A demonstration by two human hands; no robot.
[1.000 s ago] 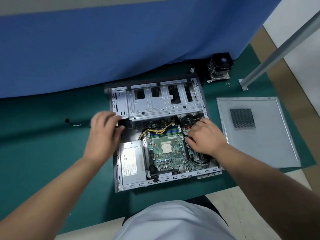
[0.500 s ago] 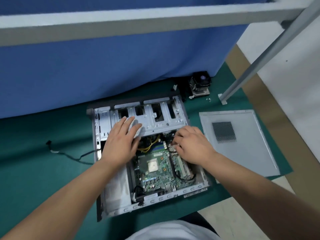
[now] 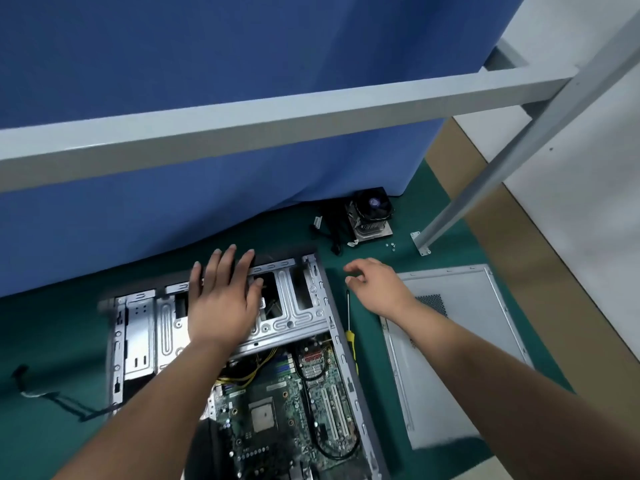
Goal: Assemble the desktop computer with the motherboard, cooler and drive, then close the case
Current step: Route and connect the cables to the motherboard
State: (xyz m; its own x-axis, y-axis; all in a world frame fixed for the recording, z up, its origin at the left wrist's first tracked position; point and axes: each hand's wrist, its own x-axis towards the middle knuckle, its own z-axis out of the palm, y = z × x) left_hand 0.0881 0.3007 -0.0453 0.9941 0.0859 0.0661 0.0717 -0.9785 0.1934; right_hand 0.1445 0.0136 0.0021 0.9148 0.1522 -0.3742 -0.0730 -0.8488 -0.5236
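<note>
The open computer case [image 3: 341,344] lies flat on a green mat. Its green motherboard [image 3: 287,407] sits inside with the bare processor socket showing. My left hand [image 3: 225,299] rests flat, fingers straight, on the metal drive cage [image 3: 294,317] at the case's far end. My right hand [image 3: 375,285] hovers over the mat just right of the case, fingers loosely curled and holding nothing. The cooler [image 3: 370,216], a black fan on a metal heatsink, stands at the far edge beyond my right hand. The grey side panel [image 3: 460,344] lies to the right of the case.
A yellow-handled screwdriver [image 3: 349,327] lies between the case and the panel. Small screws [image 3: 391,245] sit near the foot of a slanted metal post [image 3: 420,244]. A grey frame bar [image 3: 277,112] crosses overhead before a blue curtain. A loose cable [image 3: 52,398] lies at left.
My right hand left the motherboard and moved out right of the case, toward the cooler. My left hand slid further up onto the drive cage. The view tilted upward.
</note>
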